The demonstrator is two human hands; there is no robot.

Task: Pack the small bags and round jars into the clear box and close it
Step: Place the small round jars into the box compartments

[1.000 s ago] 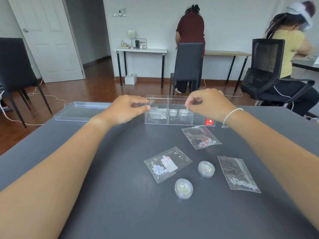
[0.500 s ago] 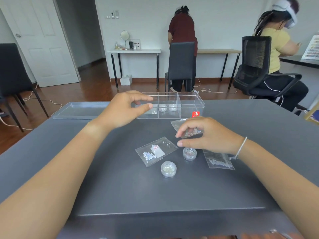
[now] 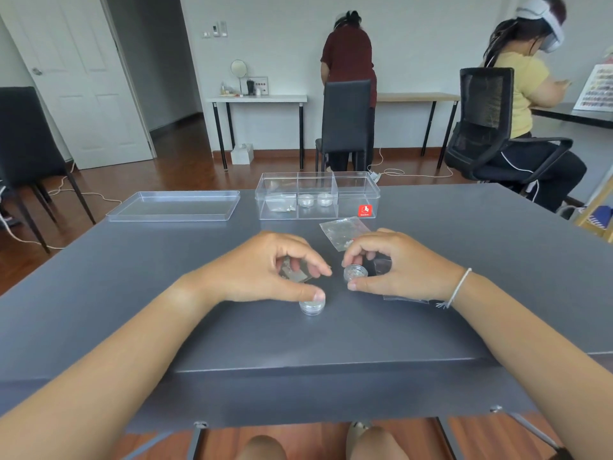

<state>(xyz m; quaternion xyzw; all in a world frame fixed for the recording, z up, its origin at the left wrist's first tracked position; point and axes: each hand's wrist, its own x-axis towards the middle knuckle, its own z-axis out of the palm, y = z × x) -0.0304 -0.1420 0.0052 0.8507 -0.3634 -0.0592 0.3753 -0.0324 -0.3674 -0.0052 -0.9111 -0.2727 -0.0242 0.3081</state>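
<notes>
The clear box (image 3: pixel 353 189) stands open at the table's far middle. Its left compartment holds a small bag (image 3: pixel 280 206); the middle one holds two round jars (image 3: pixel 305 199), (image 3: pixel 325 198). My right hand (image 3: pixel 401 265) pinches a round jar (image 3: pixel 356 272) between thumb and forefinger on the table. My left hand (image 3: pixel 262 270) curls over a small bag (image 3: pixel 293 273), its thumb tip touching another round jar (image 3: pixel 311 307). A third bag (image 3: pixel 341 229) lies in front of the box. A fourth (image 3: pixel 406 298) is mostly hidden under my right hand.
The box's clear lid (image 3: pixel 172 207) lies flat to the left of the box. The grey table (image 3: pixel 232 333) ends close to my knees. Two people work at desks beyond, with black chairs (image 3: pixel 346 117) behind the table.
My left hand came back from the box to the near bag and jar. My right hand settled around the right jar. The view tilted down.
</notes>
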